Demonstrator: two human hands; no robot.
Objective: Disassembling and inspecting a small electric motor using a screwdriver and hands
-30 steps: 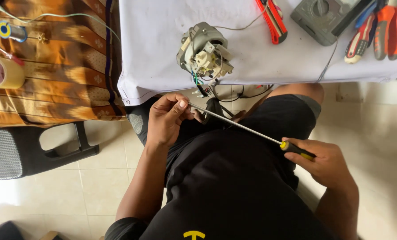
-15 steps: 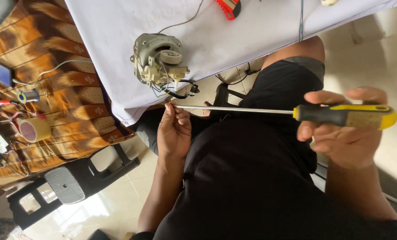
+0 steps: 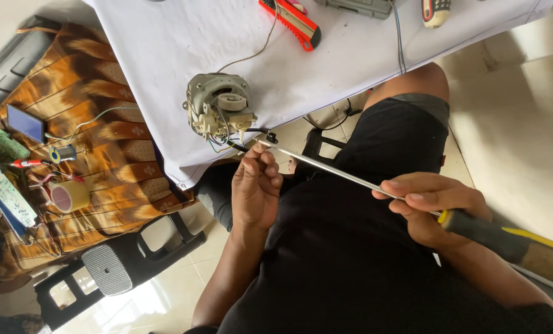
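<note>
Holding one long screwdriver (image 3: 375,185), two hands grip it: right hand (image 3: 434,207) clamps the shaft near the handle, left hand (image 3: 256,188) pinches its tip beside one motor (image 3: 219,111) on the tabletop (image 3: 350,68). Since earlier, the shaft now slopes downward.

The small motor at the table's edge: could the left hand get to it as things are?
Probably yes. The left hand is just below the motor, pinching at its wires, with only the screwdriver shaft crossing nearby and nothing between them.
</note>
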